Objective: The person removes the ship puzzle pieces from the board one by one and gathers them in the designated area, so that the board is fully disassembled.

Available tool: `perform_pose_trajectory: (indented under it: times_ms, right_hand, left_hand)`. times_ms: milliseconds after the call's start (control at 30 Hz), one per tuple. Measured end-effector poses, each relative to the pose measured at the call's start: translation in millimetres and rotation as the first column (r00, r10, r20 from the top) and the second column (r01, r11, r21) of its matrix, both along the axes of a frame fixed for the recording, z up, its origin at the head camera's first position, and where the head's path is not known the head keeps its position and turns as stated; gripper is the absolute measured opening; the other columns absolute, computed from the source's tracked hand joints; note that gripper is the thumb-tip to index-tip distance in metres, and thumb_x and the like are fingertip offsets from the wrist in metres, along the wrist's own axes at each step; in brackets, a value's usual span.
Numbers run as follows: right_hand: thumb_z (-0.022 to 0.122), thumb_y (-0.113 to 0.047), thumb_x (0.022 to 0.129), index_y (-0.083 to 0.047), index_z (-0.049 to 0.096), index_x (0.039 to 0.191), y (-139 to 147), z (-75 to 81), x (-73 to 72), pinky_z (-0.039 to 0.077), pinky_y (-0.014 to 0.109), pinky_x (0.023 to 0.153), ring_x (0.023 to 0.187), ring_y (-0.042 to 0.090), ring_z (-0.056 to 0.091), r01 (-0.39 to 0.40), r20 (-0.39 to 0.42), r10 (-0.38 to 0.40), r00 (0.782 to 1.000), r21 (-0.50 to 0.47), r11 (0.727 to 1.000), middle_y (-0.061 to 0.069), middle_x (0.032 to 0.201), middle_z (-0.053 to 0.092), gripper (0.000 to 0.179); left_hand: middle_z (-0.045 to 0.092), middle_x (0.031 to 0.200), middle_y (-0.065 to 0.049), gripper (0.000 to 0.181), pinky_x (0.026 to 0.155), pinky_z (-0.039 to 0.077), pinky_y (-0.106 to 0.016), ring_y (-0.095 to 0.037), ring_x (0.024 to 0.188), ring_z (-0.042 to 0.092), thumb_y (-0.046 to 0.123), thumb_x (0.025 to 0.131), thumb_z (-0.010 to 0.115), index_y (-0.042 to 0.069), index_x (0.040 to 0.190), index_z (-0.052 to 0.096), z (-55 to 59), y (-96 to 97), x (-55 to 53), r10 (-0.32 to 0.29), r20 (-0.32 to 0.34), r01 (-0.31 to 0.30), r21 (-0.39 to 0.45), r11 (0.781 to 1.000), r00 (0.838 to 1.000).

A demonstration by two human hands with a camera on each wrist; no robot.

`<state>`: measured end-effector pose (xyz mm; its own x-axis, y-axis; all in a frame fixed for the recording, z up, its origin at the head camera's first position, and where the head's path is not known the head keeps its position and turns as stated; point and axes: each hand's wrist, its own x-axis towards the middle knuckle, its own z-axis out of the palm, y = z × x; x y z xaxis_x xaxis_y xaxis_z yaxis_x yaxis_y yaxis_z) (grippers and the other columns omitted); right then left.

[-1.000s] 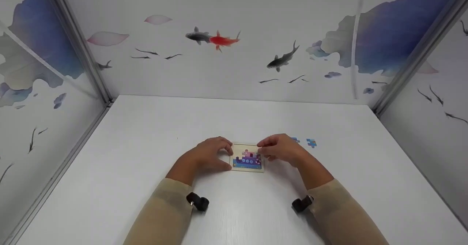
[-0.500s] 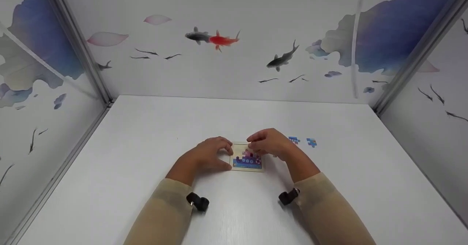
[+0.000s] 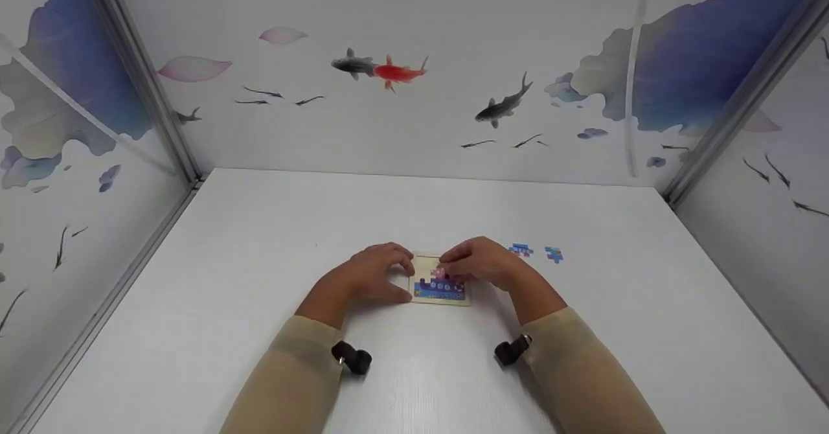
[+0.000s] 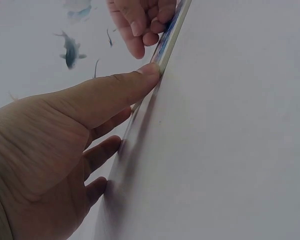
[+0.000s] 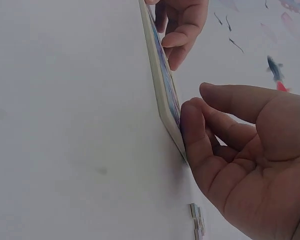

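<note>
Tray, part-full of puzzle pieces, in grip of left hand, hold of right hand unclear.

The head view shows two hands, two sleeves and two wrist cameras. One puzzle board and two loose pieces are visible on one table. One red fish is printed on the wall.

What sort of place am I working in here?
Probably a purpose-built work booth: a white table with fish-printed panels behind it and on both sides, and metal posts at the far corners.
</note>
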<state>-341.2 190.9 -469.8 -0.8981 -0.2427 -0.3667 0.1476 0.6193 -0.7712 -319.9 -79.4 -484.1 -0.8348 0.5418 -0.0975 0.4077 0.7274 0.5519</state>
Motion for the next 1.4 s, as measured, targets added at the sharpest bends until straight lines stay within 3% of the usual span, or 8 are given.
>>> perform_pose_trajectory:
  times_ms: [367, 900, 1200, 1400]
  right_hand:
    - [0.076, -0.031, 0.100, -0.032, 0.083, 0.117, -2.3, -2.7, -0.5, 0.052, 0.046, 0.113, 0.115, 0.021, 0.066, -0.070, -0.035, 0.077, 0.996, 0.163, 0.984, -0.003, 0.126, 0.076, 0.018]
    - [0.076, -0.021, 0.100, -0.023, 0.081, 0.117, 4.6, -5.8, 2.9, 0.060, 0.034, 0.101, 0.104, 0.020, 0.071, -0.004, -0.026, 0.003, 1.000, -0.045, 0.999, 0.003, 0.117, 0.076, 0.018]
    - [0.077, -0.020, 0.099, -0.025, 0.081, 0.118, 3.9, -5.6, 3.3, 0.060, 0.033, 0.101, 0.105, 0.020, 0.071, 0.016, -0.019, -0.017, 1.000, -0.042, 0.999, 0.002, 0.116, 0.076, 0.019]
    - [0.077, -0.021, 0.100, -0.025, 0.081, 0.118, 4.0, -4.7, 3.4, 0.060, 0.033, 0.102, 0.105, 0.021, 0.072, 0.017, -0.011, -0.018, 1.000, -0.047, 0.999, 0.002, 0.116, 0.077, 0.019]
  left_hand:
    - [0.055, 0.158, 0.010, 0.036, 0.132, 0.029, -0.054, -0.026, 0.157, 0.041, 0.038, 0.090, 0.084, 0.028, 0.122, 0.072, -2.0, -0.9, 0.6, 0.021, 0.010, -0.021, -0.010, 1.000, 1.000]
    - [0.055, 0.158, 0.010, 0.035, 0.131, 0.032, -0.052, -0.026, 0.156, 0.043, 0.037, 0.090, 0.084, 0.028, 0.121, 0.072, -1.6, -0.2, -0.3, 0.002, -0.013, -0.003, -0.009, 1.000, 1.000]
    - [0.056, 0.158, 0.008, 0.035, 0.131, 0.033, -0.052, -0.027, 0.156, 0.042, 0.035, 0.089, 0.083, 0.027, 0.121, 0.072, 0.6, 4.4, 1.6, 0.023, 0.009, -0.023, -0.020, 1.000, 1.000]
    - [0.059, 0.152, 0.003, 0.032, 0.127, 0.038, -0.052, -0.028, 0.149, 0.048, 0.039, 0.088, 0.081, 0.023, 0.114, 0.072, 2.0, 11.0, 2.0, 0.045, -0.013, -0.045, -0.022, 0.999, 0.999]
